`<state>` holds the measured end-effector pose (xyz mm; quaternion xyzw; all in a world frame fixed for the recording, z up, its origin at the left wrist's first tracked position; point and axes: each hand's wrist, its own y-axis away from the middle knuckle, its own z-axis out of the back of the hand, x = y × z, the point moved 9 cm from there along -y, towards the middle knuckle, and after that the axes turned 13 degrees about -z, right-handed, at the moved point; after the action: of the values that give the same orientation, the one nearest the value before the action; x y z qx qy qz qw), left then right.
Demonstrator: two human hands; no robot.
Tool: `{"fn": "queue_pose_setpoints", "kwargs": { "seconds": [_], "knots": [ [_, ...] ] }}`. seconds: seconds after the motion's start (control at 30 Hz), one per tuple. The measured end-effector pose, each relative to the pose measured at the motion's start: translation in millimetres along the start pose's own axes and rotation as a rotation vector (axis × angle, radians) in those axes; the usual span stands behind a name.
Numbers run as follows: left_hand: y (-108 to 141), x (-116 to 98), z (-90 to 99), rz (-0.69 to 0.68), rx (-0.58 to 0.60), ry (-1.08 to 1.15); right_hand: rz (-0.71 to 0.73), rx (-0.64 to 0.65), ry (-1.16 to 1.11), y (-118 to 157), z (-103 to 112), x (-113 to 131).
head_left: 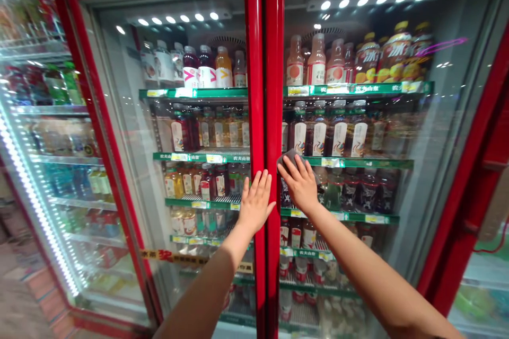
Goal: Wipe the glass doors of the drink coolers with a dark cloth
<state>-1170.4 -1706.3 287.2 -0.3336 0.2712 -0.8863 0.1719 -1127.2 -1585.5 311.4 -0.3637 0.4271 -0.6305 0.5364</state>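
Observation:
My right hand (302,184) presses a grey cloth (287,158) flat against the right glass door (397,26) of a drinks fridge, near the door's inner edge. The cloth shows under and above the fingertips; the rest of it is hidden. My left hand (257,202) lies with outstretched fingers on the red frame (256,116) of the left door, partly over its glass, and holds nothing. Both hands are at about mid-height of the doors, a short way apart, on either side of the seam between them.
Behind the glass, several green-edged shelves (358,88) carry rows of bottles (318,61). A yellow printed strip (191,258) runs across the lower left door. To the left stands another lit shelf unit (59,159) with drinks. More goods show at the lower right.

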Motion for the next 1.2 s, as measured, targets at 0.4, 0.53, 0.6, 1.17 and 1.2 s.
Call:
{"fn": "queue_pose_setpoints", "kwargs": {
  "seconds": [0.4,0.53,0.6,1.17,1.2],
  "knots": [
    [23.2,-1.6,8.8,0.035,-0.053,-0.003,0.02,-0.097,-0.137,-5.5,27.2,11.5],
    [28.7,-4.6,11.9,0.049,-0.049,0.001,0.09,-0.036,-0.071,2.7,5.4,26.9],
    [33.0,-7.4,13.4,0.045,-0.041,0.001,0.185,-0.005,-0.07,30.4,-5.0,29.6],
    [31.1,-19.5,16.8,0.089,-0.122,0.08,0.068,0.04,-0.027,42.9,-10.9,5.4],
    [32.8,-19.2,16.2,0.078,-0.121,0.078,0.101,0.057,-0.016,53.2,-12.4,3.3]
  ]
}}
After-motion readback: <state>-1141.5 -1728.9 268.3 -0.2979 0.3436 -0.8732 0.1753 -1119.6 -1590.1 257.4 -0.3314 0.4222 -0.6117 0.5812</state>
